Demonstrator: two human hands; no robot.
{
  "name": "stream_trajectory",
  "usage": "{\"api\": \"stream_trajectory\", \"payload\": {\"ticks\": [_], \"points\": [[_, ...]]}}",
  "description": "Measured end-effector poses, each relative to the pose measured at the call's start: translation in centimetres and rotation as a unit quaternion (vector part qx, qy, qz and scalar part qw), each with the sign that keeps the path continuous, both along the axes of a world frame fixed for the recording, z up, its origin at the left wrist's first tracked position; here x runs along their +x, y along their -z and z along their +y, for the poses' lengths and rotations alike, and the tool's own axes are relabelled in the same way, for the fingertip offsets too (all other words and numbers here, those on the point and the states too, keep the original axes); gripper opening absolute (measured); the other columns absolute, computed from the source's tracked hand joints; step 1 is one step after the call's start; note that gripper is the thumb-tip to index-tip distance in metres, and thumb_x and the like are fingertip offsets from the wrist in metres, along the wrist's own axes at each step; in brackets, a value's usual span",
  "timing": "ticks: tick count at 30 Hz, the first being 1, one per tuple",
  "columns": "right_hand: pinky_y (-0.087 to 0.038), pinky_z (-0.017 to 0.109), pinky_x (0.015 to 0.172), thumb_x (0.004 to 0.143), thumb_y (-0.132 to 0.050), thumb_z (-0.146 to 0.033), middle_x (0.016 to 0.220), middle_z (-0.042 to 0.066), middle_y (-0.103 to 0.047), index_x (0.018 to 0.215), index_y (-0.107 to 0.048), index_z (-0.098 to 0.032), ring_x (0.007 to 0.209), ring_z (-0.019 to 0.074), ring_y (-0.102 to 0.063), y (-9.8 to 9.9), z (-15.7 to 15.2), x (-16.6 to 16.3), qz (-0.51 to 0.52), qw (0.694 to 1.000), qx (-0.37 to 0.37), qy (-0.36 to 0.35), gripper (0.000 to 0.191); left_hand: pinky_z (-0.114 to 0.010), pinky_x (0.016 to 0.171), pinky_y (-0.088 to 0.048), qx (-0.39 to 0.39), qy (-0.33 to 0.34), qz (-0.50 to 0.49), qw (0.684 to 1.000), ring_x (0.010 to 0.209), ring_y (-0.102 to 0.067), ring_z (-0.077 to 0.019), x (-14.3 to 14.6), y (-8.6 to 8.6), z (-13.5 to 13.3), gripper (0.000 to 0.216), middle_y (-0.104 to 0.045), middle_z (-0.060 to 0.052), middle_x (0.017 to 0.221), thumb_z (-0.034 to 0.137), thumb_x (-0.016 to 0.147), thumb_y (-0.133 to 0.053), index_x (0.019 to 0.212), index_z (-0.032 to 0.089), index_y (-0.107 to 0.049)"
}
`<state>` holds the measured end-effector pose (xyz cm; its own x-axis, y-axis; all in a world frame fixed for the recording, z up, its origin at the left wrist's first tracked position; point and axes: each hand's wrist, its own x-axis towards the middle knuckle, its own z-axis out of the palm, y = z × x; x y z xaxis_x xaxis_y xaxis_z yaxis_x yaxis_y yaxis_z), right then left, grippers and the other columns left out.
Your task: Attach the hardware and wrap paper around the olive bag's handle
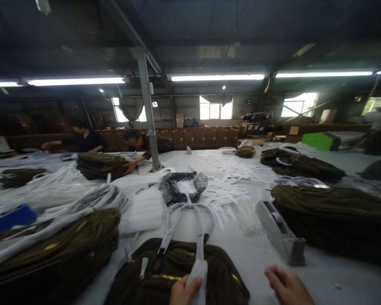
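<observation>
Olive bag [178, 271] lies on the bench [257, 250]; left hand [182, 292] fingers pinch its white-wrapped strap [199, 271], right hand [287, 286] loosely open

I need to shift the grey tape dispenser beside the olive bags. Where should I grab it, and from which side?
Probably the tape dispenser's long narrow body, mid-length, from above. Its left flank faces open table; an olive bag crowds its right. The right hand is nearest.

Single head-worn view, facing forward across the long white table [305, 258]; near edge close below, far wall windows [216, 110] distant.
</observation>
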<state>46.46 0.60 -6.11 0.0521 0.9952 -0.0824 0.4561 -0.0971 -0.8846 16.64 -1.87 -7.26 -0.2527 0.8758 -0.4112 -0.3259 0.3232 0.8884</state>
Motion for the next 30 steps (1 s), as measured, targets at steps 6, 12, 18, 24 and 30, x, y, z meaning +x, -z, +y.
{"api": "stream_trajectory", "payload": {"ticks": [6,12,18,24,30], "points": [[-0.032,0.018,0.04,0.076,-0.05,-0.047,0.05,-0.005,-0.048,0.07,-0.053,-0.017,0.042,0.0079,-0.044,-5.1,0.3,-14.0,0.136,0.963,-0.05,-0.227,0.031,-0.022,0.042,-0.034,0.048,0.032,0.027,0.998,0.041,-0.047,-0.0121,-0.5,2.7,0.5,0.046,-0.059,-0.004,0.047,0.052,0.044,-0.076,0.059,0.01,-0.064],[-0.029,0.017,0.035,0.071,-0.046,-0.03,0.041,-0.005,-0.047,0.054,-0.05,-0.017,0.034,0.0072,-0.04,-2.4,2.0,-17.2,0.002,0.978,-0.033,-0.205,0.022,-0.023,0.045,-0.031,0.071,0.018,0.065,0.995,0.046,-0.043,-0.0116,-0.5,3.1,0.6,0.054,-0.055,-0.002,0.047,0.058,0.041,-0.075,0.06,0.008,-0.066],[-0.028,0.017,0.032,0.066,-0.047,-0.026,0.039,-0.003,-0.049,0.05,-0.049,-0.018,0.033,0.009,-0.045,-2.7,2.0,-17.6,-0.062,0.984,-0.032,-0.163,0.018,-0.023,0.048,-0.032,0.072,0.016,0.118,0.99,0.048,-0.042,-0.0122,-0.2,2.3,0.4,0.055,-0.053,-0.001,0.046,0.06,0.043,-0.072,0.058,0.008,-0.065],[-0.029,0.019,0.031,0.066,-0.052,-0.038,0.038,-0.001,-0.05,0.047,-0.047,-0.019,0.035,0.0125,-0.049,-2.9,2.2,-18.0,-0.099,0.984,-0.05,-0.136,0.027,-0.022,0.047,-0.031,0.076,0.003,0.15,0.986,0.049,-0.043,-0.0128,0.4,2.3,0.3,0.05,-0.051,0.0,0.045,0.059,0.048,-0.071,0.056,0.01,-0.063],[-0.029,0.019,0.03,0.064,-0.055,-0.038,0.039,-0.001,-0.05,0.051,-0.048,-0.018,0.035,0.012,-0.048,-2.4,2.5,-17.9,-0.103,0.986,-0.058,-0.121,0.024,-0.022,0.047,-0.031,0.08,0.001,0.158,0.984,0.048,-0.042,-0.0121,0.2,2.1,0.1,0.042,-0.051,0.0,0.044,0.05,0.051,-0.072,0.055,0.01,-0.064]]}}
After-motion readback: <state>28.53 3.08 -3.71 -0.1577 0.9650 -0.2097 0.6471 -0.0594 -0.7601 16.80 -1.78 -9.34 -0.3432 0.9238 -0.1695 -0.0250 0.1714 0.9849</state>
